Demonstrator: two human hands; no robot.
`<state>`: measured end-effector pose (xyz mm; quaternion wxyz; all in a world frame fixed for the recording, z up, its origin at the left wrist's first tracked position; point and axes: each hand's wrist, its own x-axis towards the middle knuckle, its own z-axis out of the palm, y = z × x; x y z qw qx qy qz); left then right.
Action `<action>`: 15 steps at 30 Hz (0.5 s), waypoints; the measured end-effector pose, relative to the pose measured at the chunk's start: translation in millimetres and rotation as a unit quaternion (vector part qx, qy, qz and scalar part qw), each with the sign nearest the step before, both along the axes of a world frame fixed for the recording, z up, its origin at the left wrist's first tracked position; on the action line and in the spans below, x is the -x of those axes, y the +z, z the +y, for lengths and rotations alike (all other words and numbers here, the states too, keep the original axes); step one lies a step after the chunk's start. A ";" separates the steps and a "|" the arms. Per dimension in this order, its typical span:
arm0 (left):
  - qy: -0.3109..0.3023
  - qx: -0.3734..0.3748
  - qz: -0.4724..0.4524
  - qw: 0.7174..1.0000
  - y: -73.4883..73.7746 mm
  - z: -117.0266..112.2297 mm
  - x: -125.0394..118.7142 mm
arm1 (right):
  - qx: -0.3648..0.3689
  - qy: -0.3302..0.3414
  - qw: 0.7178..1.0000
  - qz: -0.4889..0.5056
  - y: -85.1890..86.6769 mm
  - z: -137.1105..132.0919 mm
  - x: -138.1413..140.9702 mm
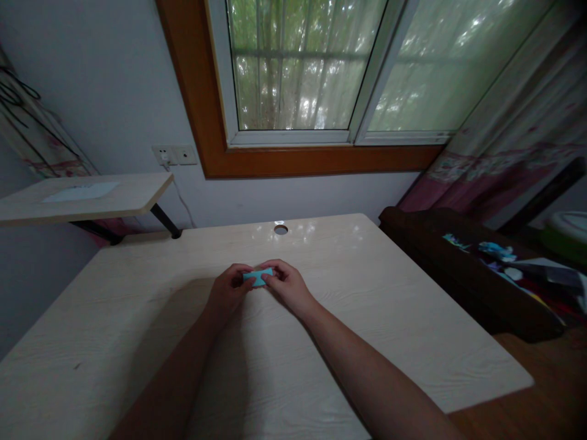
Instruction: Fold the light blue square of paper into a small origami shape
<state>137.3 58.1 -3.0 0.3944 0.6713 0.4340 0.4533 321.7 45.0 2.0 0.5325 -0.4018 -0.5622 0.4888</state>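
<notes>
My left hand [228, 291] and my right hand [288, 285] meet over the middle of a pale wooden desk [137, 330]. Between their fingertips sits a small light-blue object [258, 276], perhaps a piece of folded paper. Both hands pinch it, the left at its left end, the right at its right end and top. The fingers are curled and closed around it. Both forearms reach in from the bottom of the view.
A round cable hole [280, 229] lies in the desk near its far edge. A wall shelf [82, 197] juts out at the left, a window [321, 67] is above, and a dark wooden box [472, 275] with clutter stands at the right.
</notes>
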 end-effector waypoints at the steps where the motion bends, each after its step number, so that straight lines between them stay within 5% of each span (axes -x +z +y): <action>1: 0.000 0.000 -0.001 1.000 0.1 -0.2 -0.1 | -0.001 0.001 1.000 0.003 0.2 0.0 0.2; 15: -0.017 -0.017 0.009 1.000 6.9 -2.9 0.2 | 0.011 -0.002 1.000 0.009 -1.3 0.3 0.6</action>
